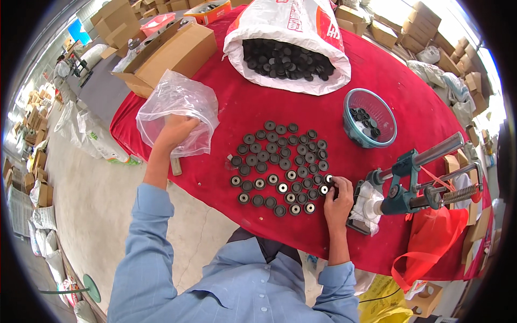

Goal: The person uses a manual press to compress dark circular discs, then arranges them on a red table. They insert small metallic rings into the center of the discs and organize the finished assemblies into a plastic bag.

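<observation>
My left hand (180, 129) reaches into a clear plastic bag (175, 97) at the table's left edge; its fingers are partly hidden by the film, so I cannot tell what they hold. On the red cloth many small round black wheels (272, 147) lie spread in loose rows. Several in the nearer rows, such as one wheel (291, 175), show a shiny metal ring in the centre. My right hand (339, 202) rests at the right end of these rows, fingers closed on a black wheel (328, 178) with a metal centre.
A green hand press (404, 180) stands close right of my right hand, white wrapping on its base. Behind lie a blue plastic basket (350, 126) with black parts and a white sack (253, 81) spilling black discs. Cardboard boxes (177, 54) sit back left; a red bag (439, 237) hangs front right.
</observation>
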A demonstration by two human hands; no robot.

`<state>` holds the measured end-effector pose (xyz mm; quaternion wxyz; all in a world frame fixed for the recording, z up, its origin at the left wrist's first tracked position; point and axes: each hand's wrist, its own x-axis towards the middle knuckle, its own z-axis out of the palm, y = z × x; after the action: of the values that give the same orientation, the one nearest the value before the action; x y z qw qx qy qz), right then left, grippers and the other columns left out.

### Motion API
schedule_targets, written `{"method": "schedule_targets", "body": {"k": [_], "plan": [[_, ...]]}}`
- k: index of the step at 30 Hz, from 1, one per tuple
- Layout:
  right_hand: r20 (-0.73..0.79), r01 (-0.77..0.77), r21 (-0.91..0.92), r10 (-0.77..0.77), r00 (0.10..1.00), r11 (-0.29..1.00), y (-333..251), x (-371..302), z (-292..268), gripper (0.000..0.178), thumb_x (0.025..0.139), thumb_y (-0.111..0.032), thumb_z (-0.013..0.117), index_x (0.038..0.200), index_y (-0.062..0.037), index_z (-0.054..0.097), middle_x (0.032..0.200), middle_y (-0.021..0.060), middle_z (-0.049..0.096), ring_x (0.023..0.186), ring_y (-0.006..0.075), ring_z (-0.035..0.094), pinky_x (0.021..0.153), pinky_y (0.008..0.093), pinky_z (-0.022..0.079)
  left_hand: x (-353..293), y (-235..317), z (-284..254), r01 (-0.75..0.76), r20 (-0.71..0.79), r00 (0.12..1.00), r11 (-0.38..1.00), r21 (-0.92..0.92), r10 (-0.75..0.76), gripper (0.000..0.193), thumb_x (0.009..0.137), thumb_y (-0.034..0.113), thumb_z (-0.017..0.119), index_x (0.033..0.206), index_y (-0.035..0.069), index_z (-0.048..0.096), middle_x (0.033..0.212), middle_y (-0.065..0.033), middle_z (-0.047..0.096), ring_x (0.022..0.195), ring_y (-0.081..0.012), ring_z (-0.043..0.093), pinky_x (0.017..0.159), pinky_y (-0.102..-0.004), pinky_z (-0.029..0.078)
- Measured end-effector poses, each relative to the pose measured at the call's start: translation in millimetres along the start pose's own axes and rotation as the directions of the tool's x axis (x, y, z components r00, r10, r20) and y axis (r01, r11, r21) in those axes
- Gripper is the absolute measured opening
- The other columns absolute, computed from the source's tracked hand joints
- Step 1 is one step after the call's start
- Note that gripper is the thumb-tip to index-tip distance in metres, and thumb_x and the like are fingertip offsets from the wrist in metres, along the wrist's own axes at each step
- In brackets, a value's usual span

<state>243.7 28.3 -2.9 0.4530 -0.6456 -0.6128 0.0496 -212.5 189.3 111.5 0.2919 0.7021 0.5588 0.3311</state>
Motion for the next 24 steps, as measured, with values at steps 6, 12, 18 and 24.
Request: {"method": "schedule_targets", "body": {"k": [6, 12, 18, 24], "plan": [[0.007, -0.001, -0.023, 0.001, 1.000, 1.000, -2.4, 1.5, -1.8, 0.031, 0.084, 0.010, 0.063, 0.114, 0.0007, 0.068, 0.113, 0.0190, 0.068, 0.108, 0.0398, 0.065, 0.095, 0.0485, 0.053, 72.3, -52.5, 46.5, 0.020, -0.132, 0.986, 0.711, 0.703, 0.104, 0.036, 0.099, 0.025, 0.061, 0.128, 0.005, 0.069, 0.130, -0.0247, 0.070, 0.126, -0.0439, 0.063, 0.112, -0.0557, 0.044], [0.006, -0.024, -0.006, 0.024, 1.000, 1.000, -3.3, 2.7, -2.9, 0.030, 0.085, 0.010, 0.063, 0.112, 0.0000, 0.068, 0.113, 0.0182, 0.068, 0.107, 0.0391, 0.065, 0.094, 0.0475, 0.053, 83.4, -35.8, 87.1, 0.133, -0.242, 0.954, 0.471, 0.872, 0.179, 0.031, 0.100, 0.025, 0.061, 0.122, 0.005, 0.070, 0.120, -0.0260, 0.073, 0.118, -0.0476, 0.066, 0.105, -0.0589, 0.049], [0.034, 0.018, 0.000, -0.018, 0.999, 1.000, -29.9, 25.0, -8.1, 0.036, 0.084, 0.002, 0.072, 0.120, -0.0005, 0.069, 0.118, 0.0185, 0.069, 0.110, 0.0360, 0.066, 0.096, 0.0457, 0.054, 67.4, -29.8, 72.4, 0.157, -0.273, 0.940, 0.455, 0.877, 0.203, 0.031, 0.100, 0.025, 0.061, 0.122, 0.005, 0.070, 0.119, -0.0251, 0.073, 0.116, -0.0463, 0.067, 0.103, -0.0577, 0.050], [0.450, 0.093, 0.264, -0.208, 0.869, 0.960, -158.9, 99.0, 80.3, 0.093, 0.083, -0.042, 0.085, 0.152, 0.0071, 0.046, 0.145, 0.0276, 0.057, 0.130, 0.0430, 0.061, 0.108, 0.0486, 0.052, 63.6, -30.5, 69.4, 0.151, -0.289, 0.933, 0.498, 0.854, 0.213, 0.031, 0.101, 0.025, 0.061, 0.122, 0.005, 0.070, 0.119, -0.0243, 0.074, 0.114, -0.0449, 0.068, 0.101, -0.0564, 0.051]]}}
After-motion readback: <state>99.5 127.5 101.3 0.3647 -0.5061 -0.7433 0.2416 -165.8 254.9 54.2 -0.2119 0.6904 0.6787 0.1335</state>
